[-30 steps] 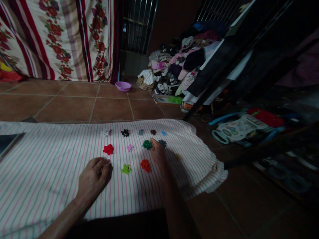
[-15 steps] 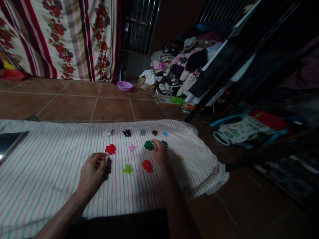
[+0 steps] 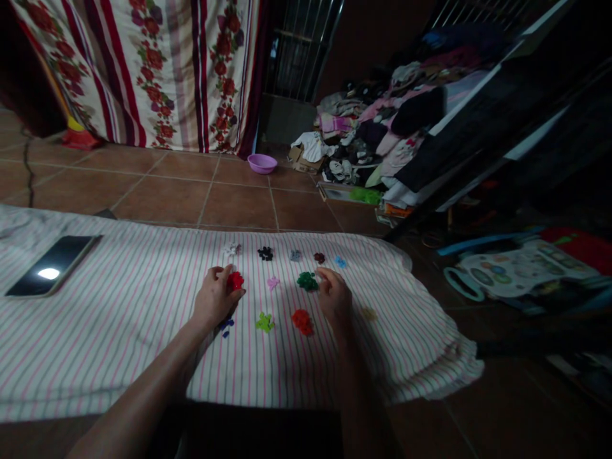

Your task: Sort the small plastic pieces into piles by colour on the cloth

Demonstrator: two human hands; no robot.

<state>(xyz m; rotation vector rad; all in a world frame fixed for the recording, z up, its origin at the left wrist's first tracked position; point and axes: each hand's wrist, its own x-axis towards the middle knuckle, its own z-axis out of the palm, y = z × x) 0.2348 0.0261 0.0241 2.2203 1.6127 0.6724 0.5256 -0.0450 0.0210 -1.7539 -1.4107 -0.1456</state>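
My left hand [image 3: 216, 297] reaches around a small heap of red pieces [image 3: 236, 280], thumb and forefinger apart on either side of it. Just below that hand lie dark blue pieces [image 3: 227, 327], partly covered by it. My right hand [image 3: 335, 294] rests at the right edge of a dark green heap [image 3: 306, 280], its fingers loosely bent and apart, with nothing seen in them. Between the hands sit pink pieces [image 3: 272, 283]. Nearer me are lime green pieces [image 3: 264, 322] and an orange-red heap [image 3: 302, 321]. The pieces are too small to name.
Farther back on the striped cloth [image 3: 157, 319] are white [image 3: 232, 249], black [image 3: 265, 254], grey [image 3: 295, 255], brown [image 3: 319, 257] and light blue pieces [image 3: 340, 261]. Yellowish pieces [image 3: 368, 313] lie right. A phone [image 3: 52, 266] lies left. A purple basin [image 3: 262, 164] stands on the floor.
My left hand has moved up to the red heap, and its fingertips have spread around it. My right hand stays beside the green heap. The whole view has shifted, bringing the phone into sight.
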